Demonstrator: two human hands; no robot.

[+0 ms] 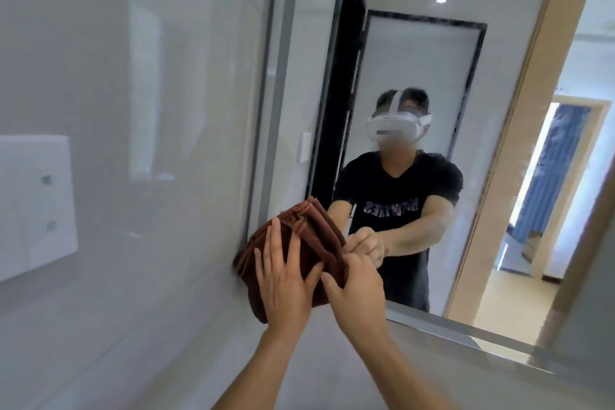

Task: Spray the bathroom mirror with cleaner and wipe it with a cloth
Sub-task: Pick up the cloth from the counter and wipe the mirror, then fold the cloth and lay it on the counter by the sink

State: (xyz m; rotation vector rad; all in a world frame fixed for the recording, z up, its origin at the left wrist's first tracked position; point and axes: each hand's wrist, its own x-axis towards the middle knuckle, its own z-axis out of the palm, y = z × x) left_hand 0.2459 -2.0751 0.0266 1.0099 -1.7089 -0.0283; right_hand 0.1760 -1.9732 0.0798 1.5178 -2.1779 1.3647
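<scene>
A folded brown cloth (307, 236) is pressed against the lower left corner of the bathroom mirror (416, 76). My left hand (286, 280) lies flat on the cloth with fingers spread. My right hand (357, 289) grips the cloth's right edge, thumb and fingers pinched on it. The mirror reflects a person in a black shirt with both arms stretched forward. No spray bottle is in view.
A glossy light tiled wall (149, 110) runs left of the mirror, with a white switch plate (33, 206) on it. The mirror's metal frame (466, 331) runs along the bottom. A wooden door frame (519, 143) and a lit room show in the reflection.
</scene>
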